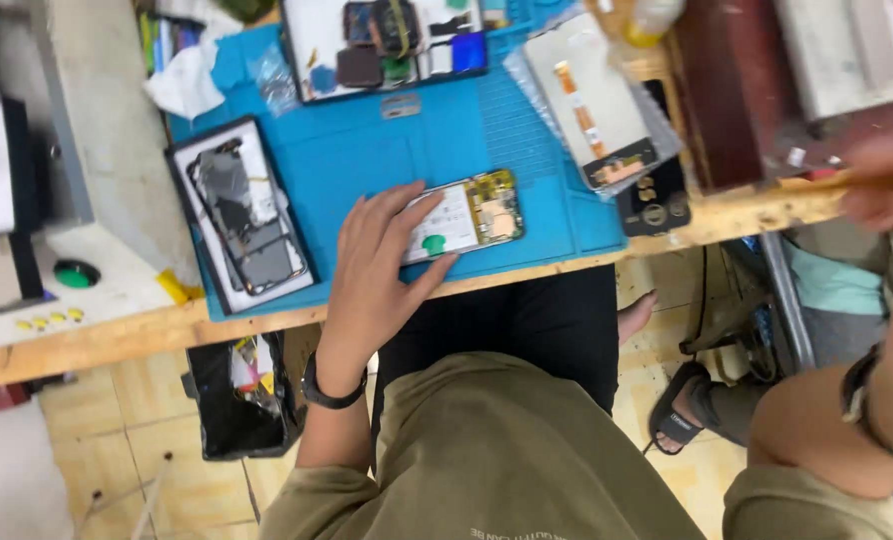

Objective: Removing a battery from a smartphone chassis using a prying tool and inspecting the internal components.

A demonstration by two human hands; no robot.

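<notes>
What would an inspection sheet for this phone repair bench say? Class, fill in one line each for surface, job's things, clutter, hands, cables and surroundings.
Surface: blue repair mat on a wooden bench.
Job's things: opened phone, circuit board exposed, lying flat near the mat's front edge.
Clutter: dismantled phone in a tray; parts tray; screen with orange flex strip; crumpled tissue.
Hands: left hand flat, pressing on the opened phone; right hand blurred at the bench's right end, grip unclear.
Cables: nothing seen.
Surroundings: black waste bin under the bench; tiled floor; another person's sandalled foot.
</notes>
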